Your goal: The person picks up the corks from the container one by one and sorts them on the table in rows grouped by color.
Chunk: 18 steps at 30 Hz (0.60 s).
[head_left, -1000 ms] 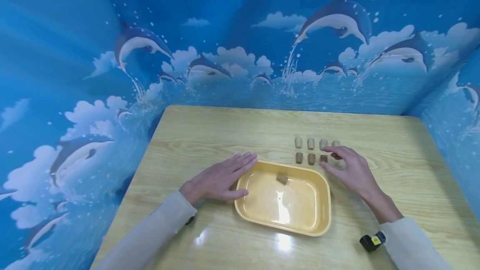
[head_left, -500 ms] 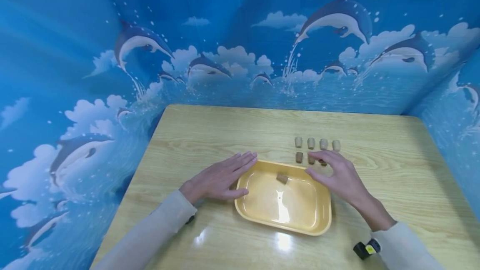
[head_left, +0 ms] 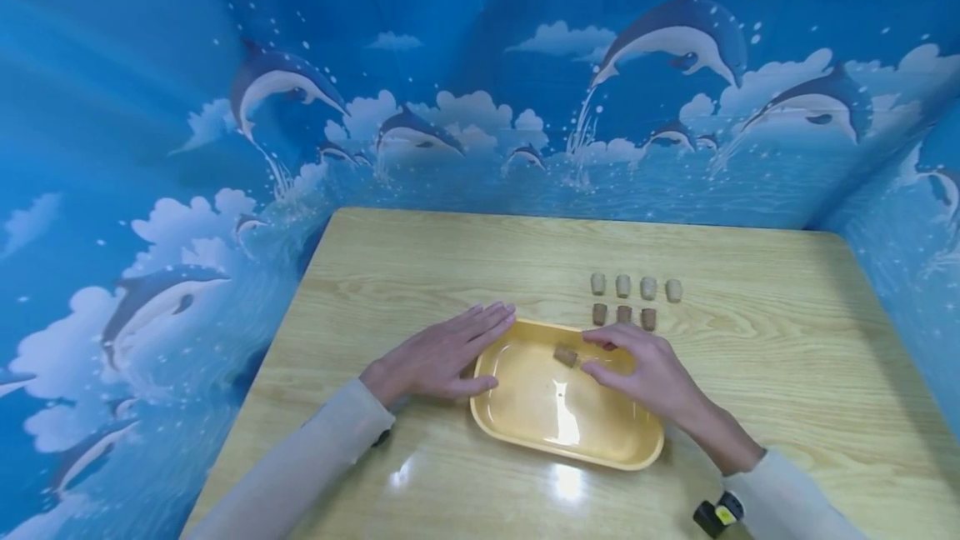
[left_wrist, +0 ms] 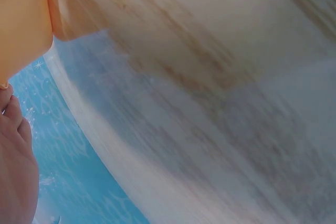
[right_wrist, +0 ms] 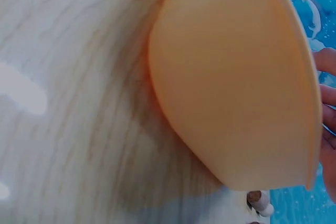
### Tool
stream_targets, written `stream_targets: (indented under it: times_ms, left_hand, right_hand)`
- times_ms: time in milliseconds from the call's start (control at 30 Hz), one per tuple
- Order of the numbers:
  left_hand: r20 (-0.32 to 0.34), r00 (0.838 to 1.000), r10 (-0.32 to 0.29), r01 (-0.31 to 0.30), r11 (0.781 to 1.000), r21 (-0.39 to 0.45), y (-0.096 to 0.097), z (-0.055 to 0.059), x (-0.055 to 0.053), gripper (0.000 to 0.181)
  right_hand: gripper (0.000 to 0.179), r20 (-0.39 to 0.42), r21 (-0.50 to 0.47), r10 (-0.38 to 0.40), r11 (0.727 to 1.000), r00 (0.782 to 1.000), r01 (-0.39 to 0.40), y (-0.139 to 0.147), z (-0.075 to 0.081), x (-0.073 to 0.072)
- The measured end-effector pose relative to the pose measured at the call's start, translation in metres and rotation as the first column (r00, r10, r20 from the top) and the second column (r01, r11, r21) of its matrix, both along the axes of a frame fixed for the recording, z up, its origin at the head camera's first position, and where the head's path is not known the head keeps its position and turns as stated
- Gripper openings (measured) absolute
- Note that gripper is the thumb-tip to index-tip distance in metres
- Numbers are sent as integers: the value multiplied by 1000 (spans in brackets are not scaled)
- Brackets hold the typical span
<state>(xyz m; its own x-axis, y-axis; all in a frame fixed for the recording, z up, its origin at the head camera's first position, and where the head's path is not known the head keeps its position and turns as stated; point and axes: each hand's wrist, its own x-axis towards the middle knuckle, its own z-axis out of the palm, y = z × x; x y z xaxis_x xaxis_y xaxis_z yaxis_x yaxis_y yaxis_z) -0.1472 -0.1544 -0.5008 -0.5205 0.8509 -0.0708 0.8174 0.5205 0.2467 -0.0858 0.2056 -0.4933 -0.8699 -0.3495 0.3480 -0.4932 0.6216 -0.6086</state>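
Observation:
A yellow-orange plastic tray (head_left: 570,452) sits on the wooden table, with one small brown cork (head_left: 565,356) lying on its side in it. My left hand (head_left: 442,357) rests flat on the tray's left rim, fingers straight and thumb over the inside. Over the right part of the tray is my right hand (head_left: 648,369). Its thumb and forefinger stand apart just right of the cork, and no object shows between them. The right wrist view shows the tray's outer wall (right_wrist: 236,77), with part of the right hand (right_wrist: 328,124) beyond the rim.
Behind the tray, several pale corks (head_left: 623,286) stand in a row, with a shorter row of brown corks (head_left: 624,315) in front. A blue dolphin-print curtain (head_left: 480,132) encloses the table (head_left: 420,265) at the back and sides.
My right hand has moved left and toward me, from the right end of the brown cork row to over the tray. My left hand and the tray have stayed put.

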Motion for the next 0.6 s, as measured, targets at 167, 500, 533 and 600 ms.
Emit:
stream_targets:
  times_ms: [167,500,533,600]
  left_hand:
    - [-6,1000,-3,3,1000,1,0,-1,-1,92]
    - [11,1000,2,-2,1000,-8,0,0,0,92]
    - [11,1000,1,-1,1000,-6,0,0,0,92]
    - [8,1000,0,0,1000,-4,0,0,0,92]
  right_hand:
    - [39,45,-4,47,999,998,-47,-5,-6,2]
    - [41,108,70,96,992,989,-104,-10,-4,1]
    - [42,110,86,102,990,989,-111,-10,-5,1]
    - [43,117,117,113,985,987,-127,-11,-5,0]
